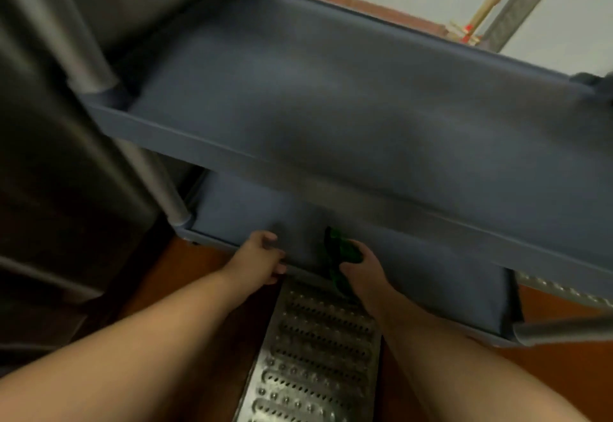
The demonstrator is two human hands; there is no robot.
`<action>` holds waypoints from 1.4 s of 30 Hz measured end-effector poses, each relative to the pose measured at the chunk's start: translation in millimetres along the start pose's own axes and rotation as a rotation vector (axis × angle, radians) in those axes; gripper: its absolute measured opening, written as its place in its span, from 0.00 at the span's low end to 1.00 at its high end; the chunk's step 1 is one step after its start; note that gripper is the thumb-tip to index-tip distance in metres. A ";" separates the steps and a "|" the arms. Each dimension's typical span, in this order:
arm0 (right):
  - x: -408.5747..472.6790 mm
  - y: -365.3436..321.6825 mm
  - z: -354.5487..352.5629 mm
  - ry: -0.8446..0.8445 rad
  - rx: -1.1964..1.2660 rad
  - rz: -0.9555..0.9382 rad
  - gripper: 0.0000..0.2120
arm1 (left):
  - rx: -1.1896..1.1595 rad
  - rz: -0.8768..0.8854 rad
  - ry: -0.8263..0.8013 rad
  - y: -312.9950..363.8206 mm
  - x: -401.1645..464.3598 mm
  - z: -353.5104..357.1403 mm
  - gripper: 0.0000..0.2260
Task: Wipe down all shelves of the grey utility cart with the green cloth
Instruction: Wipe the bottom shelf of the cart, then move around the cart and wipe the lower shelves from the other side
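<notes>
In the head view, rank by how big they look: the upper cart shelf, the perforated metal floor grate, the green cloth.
1. Upper cart shelf, spans most of the frame.
2. Perforated metal floor grate, though it lies nearer the camera, which inflates it.
3. Green cloth, bunched in the right hand, partly hidden.

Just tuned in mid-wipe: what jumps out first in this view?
The big grey shelf fills the upper frame. Below it, at the lower shelf's front edge, the right hand grips the green cloth while the left hand holds the rim. A perforated metal grate runs between the arms.
</notes>
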State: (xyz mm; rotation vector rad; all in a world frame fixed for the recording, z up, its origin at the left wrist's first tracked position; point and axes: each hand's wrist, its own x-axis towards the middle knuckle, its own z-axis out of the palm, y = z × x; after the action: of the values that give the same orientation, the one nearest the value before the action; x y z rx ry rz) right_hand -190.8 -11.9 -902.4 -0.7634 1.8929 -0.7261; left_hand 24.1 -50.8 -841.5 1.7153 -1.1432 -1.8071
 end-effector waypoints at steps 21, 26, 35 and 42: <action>-530.9 -409.0 -196.5 -0.488 0.654 0.088 0.30 | -0.188 0.068 -0.011 360.2 -487.2 -96.7 0.14; -587.6 -481.7 -262.1 -0.316 0.791 -0.166 0.31 | -0.181 0.271 -0.190 457.5 -531.9 -82.1 0.16; -655.8 -508.0 -308.1 0.148 1.198 -0.460 0.24 | -0.051 0.597 -0.472 568.1 -569.7 -43.4 0.16; -714.3 -472.0 -374.3 0.556 1.338 -0.612 0.28 | -0.020 0.638 -0.680 592.7 -605.0 30.3 0.15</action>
State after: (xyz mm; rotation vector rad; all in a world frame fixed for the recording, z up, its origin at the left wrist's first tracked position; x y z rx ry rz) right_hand -172.5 293.8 -19.6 -0.2090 1.0886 -2.4057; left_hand -47.5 68.7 -5.5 0.5670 -1.6692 -1.9646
